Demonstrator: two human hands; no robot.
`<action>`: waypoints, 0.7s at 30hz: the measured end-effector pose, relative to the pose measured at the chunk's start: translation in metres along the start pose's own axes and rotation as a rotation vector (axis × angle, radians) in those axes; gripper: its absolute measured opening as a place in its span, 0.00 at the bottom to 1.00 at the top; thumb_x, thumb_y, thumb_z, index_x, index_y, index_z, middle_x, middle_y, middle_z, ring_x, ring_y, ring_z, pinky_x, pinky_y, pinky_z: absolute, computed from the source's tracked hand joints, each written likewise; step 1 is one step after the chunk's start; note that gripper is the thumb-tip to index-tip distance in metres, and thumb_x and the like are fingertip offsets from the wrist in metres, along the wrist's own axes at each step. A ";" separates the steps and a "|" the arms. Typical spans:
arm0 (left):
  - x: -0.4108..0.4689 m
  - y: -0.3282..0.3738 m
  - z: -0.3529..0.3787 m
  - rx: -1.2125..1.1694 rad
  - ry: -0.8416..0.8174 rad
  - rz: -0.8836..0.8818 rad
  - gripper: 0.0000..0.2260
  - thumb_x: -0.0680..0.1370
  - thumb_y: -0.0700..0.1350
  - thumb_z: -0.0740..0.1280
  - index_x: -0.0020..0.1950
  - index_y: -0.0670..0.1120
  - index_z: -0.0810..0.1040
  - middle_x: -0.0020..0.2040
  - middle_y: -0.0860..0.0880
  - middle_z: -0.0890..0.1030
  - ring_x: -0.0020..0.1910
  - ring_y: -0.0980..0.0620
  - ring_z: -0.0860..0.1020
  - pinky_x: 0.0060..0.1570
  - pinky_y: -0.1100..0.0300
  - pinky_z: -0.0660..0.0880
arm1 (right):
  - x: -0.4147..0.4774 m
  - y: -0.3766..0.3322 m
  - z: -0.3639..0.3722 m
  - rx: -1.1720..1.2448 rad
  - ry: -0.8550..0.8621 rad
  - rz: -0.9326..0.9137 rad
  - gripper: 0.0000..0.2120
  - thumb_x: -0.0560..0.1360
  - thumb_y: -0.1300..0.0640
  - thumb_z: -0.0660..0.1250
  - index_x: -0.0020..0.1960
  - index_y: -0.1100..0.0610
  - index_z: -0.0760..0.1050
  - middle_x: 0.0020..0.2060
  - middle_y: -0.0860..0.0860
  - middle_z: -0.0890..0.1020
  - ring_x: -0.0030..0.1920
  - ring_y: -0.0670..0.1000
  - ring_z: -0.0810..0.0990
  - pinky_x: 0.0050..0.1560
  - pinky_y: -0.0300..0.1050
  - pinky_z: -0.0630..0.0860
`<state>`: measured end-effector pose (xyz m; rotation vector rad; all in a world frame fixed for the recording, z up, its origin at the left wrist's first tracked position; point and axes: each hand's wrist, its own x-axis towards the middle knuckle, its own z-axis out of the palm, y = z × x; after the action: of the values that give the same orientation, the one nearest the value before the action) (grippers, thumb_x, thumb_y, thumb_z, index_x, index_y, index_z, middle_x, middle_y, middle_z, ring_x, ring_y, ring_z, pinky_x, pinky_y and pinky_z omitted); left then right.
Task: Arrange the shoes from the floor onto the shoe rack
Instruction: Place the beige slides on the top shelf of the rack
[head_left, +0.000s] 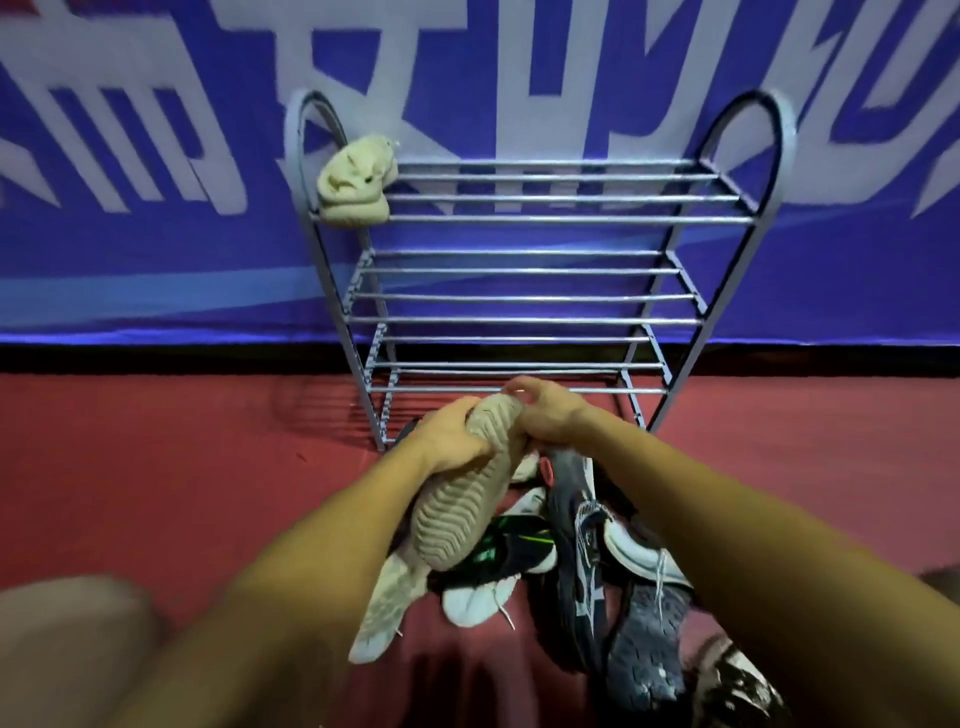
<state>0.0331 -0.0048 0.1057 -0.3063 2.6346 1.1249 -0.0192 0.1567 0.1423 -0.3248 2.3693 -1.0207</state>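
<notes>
Beige shoe (467, 499) is being held just above the pile (519, 566), in front of the rack (519, 219) at bottom-shelf level. Its ribbed sole is facing up toward the camera. Long axis is running near-left to far-right: far end is pointing at the rack's lowest bars, near end is hanging over the pile. Toe vs. heel: cannot tell.

L hand (447, 439) is gripping the shoe's left edge approx. mid-length, fingers curled onto the sole. R hand (545, 415) is pinching the far end, fingers curled round it. Hands are close together, both clamped on the same shoe.

Rack: 3 bar shelves w/ looped side frames, standing on the floor (156, 467) against the banner (130, 270). Top shelf is carrying a 2nd beige shoe (356, 182) at the left end, beside the side loop.

The pile is lying on the floor between person and rack, shoes overlapping. It incl. a pale shoe (384, 608) under the held one, a black/green shoe (514, 543), a navy shoe (576, 551), a white shoe (636, 553) and a dark sole (649, 660) turned up.

A knee (62, 649) is showing blurred at bottom-left.
</notes>
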 end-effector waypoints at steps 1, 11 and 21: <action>0.002 0.008 -0.015 0.001 0.031 0.025 0.25 0.72 0.47 0.74 0.68 0.53 0.72 0.57 0.49 0.82 0.54 0.47 0.81 0.55 0.53 0.78 | 0.000 -0.014 -0.009 -0.013 0.016 -0.044 0.22 0.74 0.68 0.64 0.65 0.51 0.74 0.44 0.56 0.81 0.30 0.49 0.79 0.27 0.39 0.75; -0.003 0.053 -0.119 -0.099 0.213 0.099 0.35 0.63 0.70 0.74 0.65 0.55 0.75 0.59 0.50 0.81 0.57 0.50 0.79 0.58 0.50 0.77 | -0.011 -0.101 -0.084 0.035 0.181 -0.380 0.27 0.70 0.67 0.66 0.64 0.44 0.75 0.42 0.47 0.79 0.36 0.46 0.78 0.34 0.38 0.77; 0.006 0.052 -0.138 -0.489 0.269 0.190 0.26 0.71 0.50 0.78 0.66 0.47 0.77 0.57 0.50 0.83 0.53 0.53 0.82 0.55 0.57 0.79 | -0.001 -0.112 -0.072 0.271 0.312 -0.468 0.24 0.77 0.55 0.70 0.71 0.46 0.68 0.51 0.53 0.84 0.46 0.50 0.82 0.47 0.43 0.76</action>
<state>-0.0089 -0.0707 0.2306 -0.3212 2.6147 1.9152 -0.0581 0.1235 0.2656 -0.6801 2.4340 -1.6975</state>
